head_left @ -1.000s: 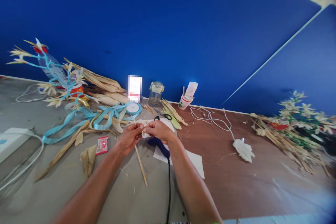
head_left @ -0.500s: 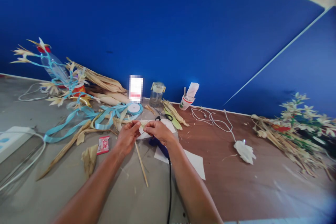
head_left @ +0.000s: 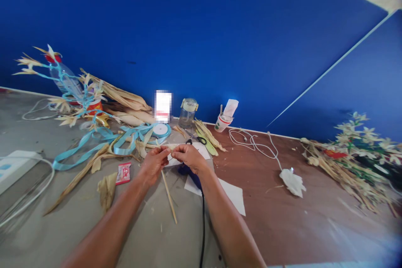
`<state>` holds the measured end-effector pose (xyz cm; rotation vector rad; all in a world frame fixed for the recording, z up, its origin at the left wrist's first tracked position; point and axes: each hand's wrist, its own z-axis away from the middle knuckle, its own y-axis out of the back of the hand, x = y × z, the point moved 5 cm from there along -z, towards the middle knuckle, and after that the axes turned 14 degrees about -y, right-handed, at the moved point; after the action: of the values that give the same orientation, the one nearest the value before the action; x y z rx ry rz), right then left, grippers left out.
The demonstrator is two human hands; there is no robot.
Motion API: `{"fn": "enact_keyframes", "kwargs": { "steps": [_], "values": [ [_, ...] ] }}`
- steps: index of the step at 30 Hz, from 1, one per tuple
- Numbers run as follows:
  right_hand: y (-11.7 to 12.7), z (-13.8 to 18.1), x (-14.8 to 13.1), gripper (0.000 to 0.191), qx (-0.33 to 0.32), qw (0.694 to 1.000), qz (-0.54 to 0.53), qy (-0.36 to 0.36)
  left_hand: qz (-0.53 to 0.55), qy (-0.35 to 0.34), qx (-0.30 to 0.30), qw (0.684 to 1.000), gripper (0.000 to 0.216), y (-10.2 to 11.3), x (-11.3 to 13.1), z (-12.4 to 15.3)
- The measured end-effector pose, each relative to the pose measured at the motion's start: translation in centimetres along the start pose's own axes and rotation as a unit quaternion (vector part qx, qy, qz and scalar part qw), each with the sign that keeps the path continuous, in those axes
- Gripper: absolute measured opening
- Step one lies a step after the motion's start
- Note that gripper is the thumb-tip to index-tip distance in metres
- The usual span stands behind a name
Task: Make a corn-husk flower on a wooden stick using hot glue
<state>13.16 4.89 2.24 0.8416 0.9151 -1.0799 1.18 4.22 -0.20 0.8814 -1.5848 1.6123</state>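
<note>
My left hand (head_left: 155,161) and my right hand (head_left: 189,157) meet above the table, thumbs and fingertips pinched close together. Something small and pale is between the fingertips; the fingers hide most of it. Beneath the hands lies a white sheet (head_left: 202,150), with scissors (head_left: 201,139) just behind. A dark blue tool (head_left: 194,178) with a black cord sits under my right wrist, partly hidden. Below my left hand a thin pale stick (head_left: 169,197) lies on the table.
Light blue ribbon (head_left: 72,162), its spool (head_left: 161,129), dried corn husks (head_left: 122,96) and a red packet (head_left: 123,173) are on the left. Behind stand a clear jar (head_left: 187,113) and a paper cup (head_left: 222,123). White cable (head_left: 251,140) and husk flowers (head_left: 367,134) lie right.
The fingertips have closed in on the small pale piece, which shows less now. Both arms stay nearly in place.
</note>
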Motion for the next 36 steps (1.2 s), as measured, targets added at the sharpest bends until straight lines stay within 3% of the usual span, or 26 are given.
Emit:
{"fn": "enact_keyframes", "kwargs": {
  "steps": [8,15,28,36],
  "values": [
    [0.01,0.19,0.07,0.009,-0.012,1.0,0.024,-0.014,0.033,0.009,0.023,0.999,0.028,0.09,0.17,-0.01],
    [-0.22,0.02,-0.03,0.014,-0.018,1.0,-0.011,0.015,0.016,0.015,0.032,0.999,0.031,-0.03,0.27,0.15],
    [-0.5,-0.24,0.12,0.009,-0.007,0.999,-0.042,0.01,0.03,0.028,0.008,0.999,0.032,-0.13,0.08,0.19],
    [0.09,0.05,0.14,0.013,0.022,1.0,0.016,-0.01,-0.019,0.02,-0.021,0.999,0.027,-0.06,-0.02,0.04]
  ]
}}
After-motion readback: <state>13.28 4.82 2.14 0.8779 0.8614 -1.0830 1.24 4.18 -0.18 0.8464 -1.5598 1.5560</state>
